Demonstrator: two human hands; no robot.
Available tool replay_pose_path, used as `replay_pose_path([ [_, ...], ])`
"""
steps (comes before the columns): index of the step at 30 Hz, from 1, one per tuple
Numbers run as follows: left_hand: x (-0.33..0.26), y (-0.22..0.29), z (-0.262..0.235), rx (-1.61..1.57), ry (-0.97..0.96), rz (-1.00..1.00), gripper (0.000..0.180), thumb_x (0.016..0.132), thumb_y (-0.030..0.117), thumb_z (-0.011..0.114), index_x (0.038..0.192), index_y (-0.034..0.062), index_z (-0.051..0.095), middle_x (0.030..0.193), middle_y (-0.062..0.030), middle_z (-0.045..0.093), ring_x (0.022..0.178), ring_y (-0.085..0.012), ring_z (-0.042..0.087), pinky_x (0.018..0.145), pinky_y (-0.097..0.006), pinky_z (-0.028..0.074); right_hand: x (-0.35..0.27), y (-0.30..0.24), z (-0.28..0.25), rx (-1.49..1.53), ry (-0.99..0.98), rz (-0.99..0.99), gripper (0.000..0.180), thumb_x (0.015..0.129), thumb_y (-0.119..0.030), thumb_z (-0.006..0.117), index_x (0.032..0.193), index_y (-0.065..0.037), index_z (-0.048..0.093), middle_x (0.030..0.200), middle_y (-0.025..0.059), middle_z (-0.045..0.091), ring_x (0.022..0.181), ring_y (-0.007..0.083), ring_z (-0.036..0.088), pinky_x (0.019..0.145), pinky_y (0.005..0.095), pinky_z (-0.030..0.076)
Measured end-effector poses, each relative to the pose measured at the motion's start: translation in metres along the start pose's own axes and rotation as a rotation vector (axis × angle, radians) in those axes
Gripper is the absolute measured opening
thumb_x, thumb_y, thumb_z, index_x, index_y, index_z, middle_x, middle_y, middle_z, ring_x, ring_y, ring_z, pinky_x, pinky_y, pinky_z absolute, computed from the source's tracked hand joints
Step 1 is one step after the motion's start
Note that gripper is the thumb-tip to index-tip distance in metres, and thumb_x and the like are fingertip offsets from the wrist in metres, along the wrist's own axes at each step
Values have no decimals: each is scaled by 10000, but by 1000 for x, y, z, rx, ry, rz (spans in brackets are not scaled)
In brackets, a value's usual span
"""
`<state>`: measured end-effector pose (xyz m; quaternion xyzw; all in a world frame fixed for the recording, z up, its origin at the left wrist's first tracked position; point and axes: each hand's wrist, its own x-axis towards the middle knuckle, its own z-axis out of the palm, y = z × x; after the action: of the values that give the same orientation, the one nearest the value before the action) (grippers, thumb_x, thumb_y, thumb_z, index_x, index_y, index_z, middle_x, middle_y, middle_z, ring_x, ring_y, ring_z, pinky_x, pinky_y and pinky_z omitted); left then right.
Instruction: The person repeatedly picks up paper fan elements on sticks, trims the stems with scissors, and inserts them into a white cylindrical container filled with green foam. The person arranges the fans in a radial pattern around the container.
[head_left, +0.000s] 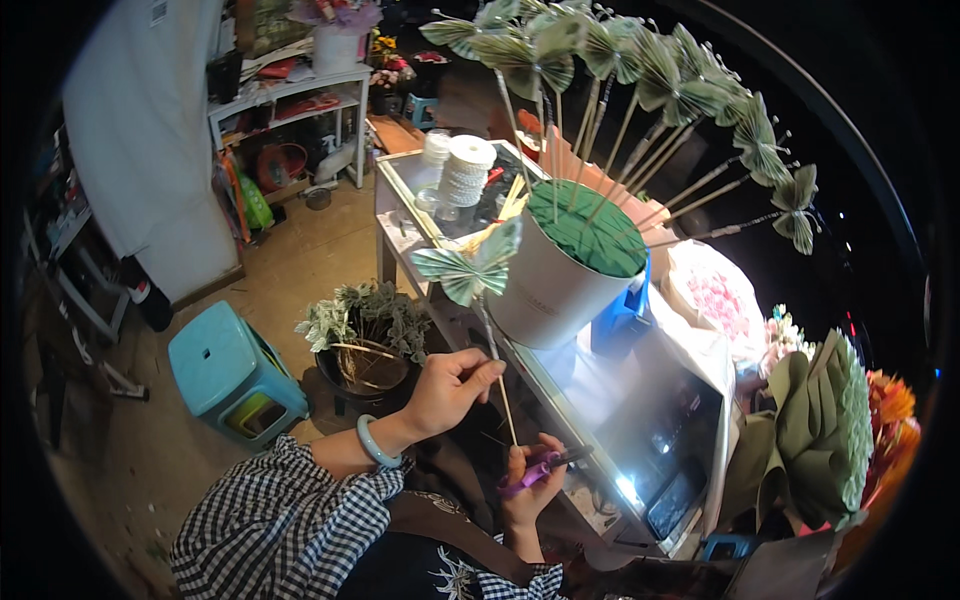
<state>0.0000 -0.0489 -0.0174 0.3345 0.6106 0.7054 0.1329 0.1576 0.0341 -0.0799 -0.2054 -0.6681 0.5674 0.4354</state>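
Observation:
My left hand [452,390], with a pale bangle on its wrist, pinches a thin wooden stick [504,408] whose wrapped upper part carries a pleated green paper butterfly [467,262]. The stick slants down to my right hand [533,492], its lower end at the fingers. In that right hand are purple-handled scissors [540,470], dark blades pointing right; whether the fingers also grip the stick I cannot tell. Beyond both hands stands a white round bucket [530,285] filled with green foam [585,225]. Several similar butterflies [668,80] fan out above it on sticks.
A glass-topped counter [625,400] holds the bucket, white spools [467,168] and a phone [675,503]. Wrapped bouquets [815,420] stand to the right. A blue stool [235,365] and a pot of silvery leaves [365,320] are at the left, with a white shelf [290,105] behind.

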Motion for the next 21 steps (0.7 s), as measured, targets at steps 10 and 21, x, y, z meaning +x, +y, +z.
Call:
replay_pose_path([
  [10,1,-1,4,-5,14,83,176,885,157,627,812,-3,632,625,5,580,519,-45,487,482,-209,403,-4,5,-3,128,-36,126,382,800,-39,680,1119,-21,471,764,34,525,676,96,522,635,219,427],
  [21,7,-1,3,-411,-247,-84,212,883,179,632,964,-17,629,819,-34,614,655,-60,539,552,-194,438,-3,26,-10,885,-345,572,337,802,-56,609,1110,-19,476,685,49,490,532,133,460,475,267,370],
])
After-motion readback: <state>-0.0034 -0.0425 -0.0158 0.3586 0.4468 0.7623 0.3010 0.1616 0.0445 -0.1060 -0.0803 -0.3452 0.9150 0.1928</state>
